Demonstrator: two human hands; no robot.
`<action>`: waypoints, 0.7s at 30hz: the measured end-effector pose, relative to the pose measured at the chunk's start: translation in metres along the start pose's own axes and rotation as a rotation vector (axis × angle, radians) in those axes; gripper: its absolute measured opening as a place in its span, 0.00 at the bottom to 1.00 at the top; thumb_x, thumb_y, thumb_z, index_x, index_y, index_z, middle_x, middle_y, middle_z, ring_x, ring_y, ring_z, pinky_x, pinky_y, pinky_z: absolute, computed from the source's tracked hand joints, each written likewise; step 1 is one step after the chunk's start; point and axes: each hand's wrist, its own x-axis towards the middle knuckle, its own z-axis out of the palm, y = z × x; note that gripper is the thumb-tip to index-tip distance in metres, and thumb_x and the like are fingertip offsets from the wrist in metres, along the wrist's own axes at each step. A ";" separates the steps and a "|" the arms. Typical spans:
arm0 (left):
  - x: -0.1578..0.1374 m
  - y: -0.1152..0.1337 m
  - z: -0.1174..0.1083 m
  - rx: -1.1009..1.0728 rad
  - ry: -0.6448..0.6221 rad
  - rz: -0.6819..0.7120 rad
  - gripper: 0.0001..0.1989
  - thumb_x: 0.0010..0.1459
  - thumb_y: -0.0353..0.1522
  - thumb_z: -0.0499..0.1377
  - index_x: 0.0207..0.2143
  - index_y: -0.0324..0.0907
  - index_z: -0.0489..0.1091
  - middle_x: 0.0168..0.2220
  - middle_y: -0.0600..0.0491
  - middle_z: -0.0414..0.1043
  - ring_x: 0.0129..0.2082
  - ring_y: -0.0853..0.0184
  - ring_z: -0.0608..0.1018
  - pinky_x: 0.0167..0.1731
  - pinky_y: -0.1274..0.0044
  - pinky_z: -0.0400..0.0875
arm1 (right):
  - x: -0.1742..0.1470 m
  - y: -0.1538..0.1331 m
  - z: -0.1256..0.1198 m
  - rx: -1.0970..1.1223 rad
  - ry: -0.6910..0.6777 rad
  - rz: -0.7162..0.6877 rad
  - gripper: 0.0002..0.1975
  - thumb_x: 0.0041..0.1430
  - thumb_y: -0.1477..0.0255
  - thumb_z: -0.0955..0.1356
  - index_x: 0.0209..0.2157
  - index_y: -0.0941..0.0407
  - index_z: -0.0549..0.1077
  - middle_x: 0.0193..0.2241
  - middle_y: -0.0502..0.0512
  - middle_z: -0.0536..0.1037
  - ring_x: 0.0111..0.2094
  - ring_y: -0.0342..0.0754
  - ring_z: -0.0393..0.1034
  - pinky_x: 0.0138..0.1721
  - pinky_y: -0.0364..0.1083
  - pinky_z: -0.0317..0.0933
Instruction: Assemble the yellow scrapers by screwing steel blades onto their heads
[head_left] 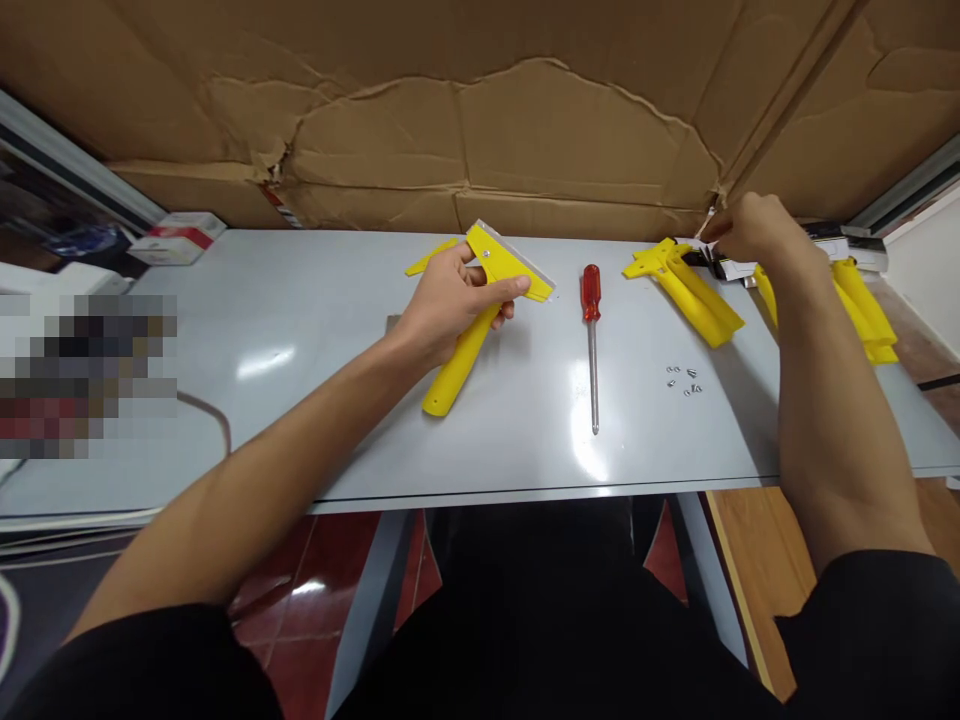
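My left hand (442,305) is closed around a yellow scraper (463,362), its thumb lying on the wide head. A thin blade strip runs along the head's upper edge, and a screw shows at one end. Behind that hand lies another yellow piece (429,258), partly covered. At the back right, my right hand (761,228) has its fingers curled in among black and white packets (733,268). What those fingers grip is too small to make out. Beside it rests a yellow scraper part (701,300) on the table.
A red-handled screwdriver (592,292) lies mid-table, with several small screws (691,373) to its right. More yellow parts (862,308) sit at the far right beyond my forearm. A white and red box (178,238) stands at back left. Cardboard (465,130) walls the rear edge.
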 end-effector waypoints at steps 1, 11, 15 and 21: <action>-0.001 0.000 0.000 0.008 0.000 0.001 0.24 0.49 0.31 0.81 0.39 0.43 0.69 0.33 0.54 0.80 0.24 0.73 0.76 0.20 0.78 0.67 | 0.006 0.008 0.005 -0.018 -0.032 -0.002 0.25 0.69 0.76 0.66 0.63 0.63 0.80 0.57 0.60 0.80 0.64 0.39 0.73 0.60 0.41 0.59; -0.002 0.000 0.003 0.082 -0.006 -0.020 0.23 0.50 0.32 0.80 0.40 0.43 0.70 0.34 0.52 0.80 0.25 0.71 0.77 0.22 0.75 0.68 | 0.018 0.041 0.024 0.002 -0.048 -0.119 0.35 0.63 0.67 0.75 0.70 0.60 0.74 0.61 0.60 0.78 0.55 0.33 0.72 0.53 0.41 0.55; -0.002 -0.001 0.003 0.084 -0.003 -0.032 0.22 0.50 0.30 0.79 0.40 0.43 0.70 0.34 0.53 0.79 0.24 0.72 0.76 0.21 0.76 0.68 | 0.020 0.038 0.028 0.027 -0.015 -0.095 0.31 0.66 0.68 0.73 0.68 0.61 0.76 0.58 0.61 0.80 0.53 0.33 0.72 0.54 0.41 0.56; -0.002 -0.001 0.004 0.060 0.004 -0.066 0.22 0.47 0.28 0.78 0.40 0.41 0.72 0.35 0.51 0.80 0.25 0.72 0.77 0.21 0.77 0.69 | 0.023 0.031 0.036 0.046 -0.025 -0.147 0.29 0.68 0.70 0.70 0.68 0.60 0.77 0.61 0.66 0.77 0.49 0.33 0.69 0.56 0.42 0.54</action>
